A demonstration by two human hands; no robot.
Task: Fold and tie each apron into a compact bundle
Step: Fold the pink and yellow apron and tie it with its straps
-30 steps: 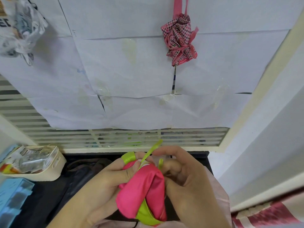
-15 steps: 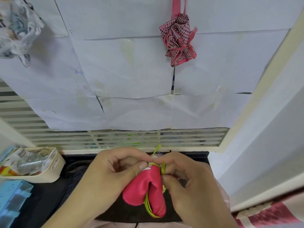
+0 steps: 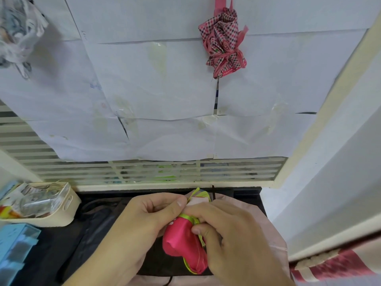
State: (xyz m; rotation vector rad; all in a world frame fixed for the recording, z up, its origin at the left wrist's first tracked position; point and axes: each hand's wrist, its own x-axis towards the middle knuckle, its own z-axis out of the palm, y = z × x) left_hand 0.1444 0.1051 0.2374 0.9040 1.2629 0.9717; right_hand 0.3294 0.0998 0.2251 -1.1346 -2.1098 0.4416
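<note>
Since half a second ago the two hands have drawn closer together and sunk a little, and the green tie that stuck up between them now lies wrapped tight round the top of the bundle. The left hand [image 3: 132, 230] pinches the upper end of the pink apron [image 3: 181, 242] between thumb and curled fingers; the right hand [image 3: 233, 240] meets it there, thumb and forefinger closed on the green tie [image 3: 188, 217] at the neck of the bundle. So both grips are closed on the apron, one on cloth, one on the tie. The rolled pink body hangs just below the grips, above the dark counter [image 3: 51, 248], with a green edge showing at its lower end. A scrap of white and green cloth pokes out just above the fingers. Well above the grips a checked apron bundle [image 3: 223, 42], already tied, hangs on the papered wall. Off to the left of the grips sits a cream basket [image 3: 68, 205], with a blue box [image 3: 14, 244] in front of it.
</note>
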